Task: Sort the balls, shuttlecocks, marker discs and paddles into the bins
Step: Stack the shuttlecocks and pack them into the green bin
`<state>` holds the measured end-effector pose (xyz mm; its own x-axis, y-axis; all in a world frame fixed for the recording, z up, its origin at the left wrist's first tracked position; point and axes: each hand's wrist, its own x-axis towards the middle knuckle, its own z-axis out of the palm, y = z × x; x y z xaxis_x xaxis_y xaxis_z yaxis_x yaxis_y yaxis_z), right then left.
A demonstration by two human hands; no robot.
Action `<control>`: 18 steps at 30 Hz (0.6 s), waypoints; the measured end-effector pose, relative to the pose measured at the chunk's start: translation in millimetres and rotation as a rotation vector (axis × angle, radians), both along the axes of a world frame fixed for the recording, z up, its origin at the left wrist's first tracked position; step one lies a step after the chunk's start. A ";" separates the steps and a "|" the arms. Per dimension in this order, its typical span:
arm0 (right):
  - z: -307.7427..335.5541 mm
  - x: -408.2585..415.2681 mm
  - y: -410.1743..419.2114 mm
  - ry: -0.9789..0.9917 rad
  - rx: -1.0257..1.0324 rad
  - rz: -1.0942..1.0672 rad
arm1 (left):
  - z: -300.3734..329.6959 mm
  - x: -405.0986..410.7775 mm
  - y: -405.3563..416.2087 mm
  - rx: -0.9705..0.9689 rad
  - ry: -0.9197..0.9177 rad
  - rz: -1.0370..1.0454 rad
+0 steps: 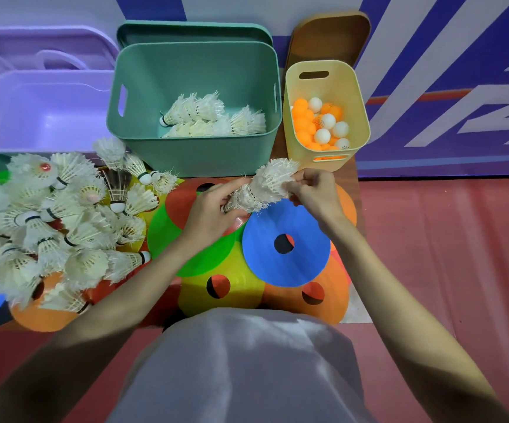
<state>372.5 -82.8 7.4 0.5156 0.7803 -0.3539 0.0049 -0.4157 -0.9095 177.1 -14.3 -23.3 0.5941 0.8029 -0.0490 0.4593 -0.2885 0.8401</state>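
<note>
Nested shuttlecocks (267, 186) — between both hands (213, 212)

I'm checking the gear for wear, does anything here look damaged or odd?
Yes. The nested shuttlecocks held between the left hand and right hand have ragged, frayed feathers. In the pile on the left, one dark-feathered shuttlecock stands out among the white ones.

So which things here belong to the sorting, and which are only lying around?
Job: stacked shuttlecocks in both hands (left hand, right hand), shuttlecock pile, discs, green bin, yellow bin, purple bin.
Lying about: green lid, brown lid.
</note>
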 end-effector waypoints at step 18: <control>-54.5 27.2 13.2 -0.705 -0.203 0.425 | -0.2 -31.3 13.1 -0.017 -0.004 0.163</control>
<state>399.7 -69.5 -47.0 0.3456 0.9136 -0.2142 0.7356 -0.4055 -0.5427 145.8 -1.3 -23.5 0.4560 0.8879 -0.0610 0.4955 -0.1963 0.8461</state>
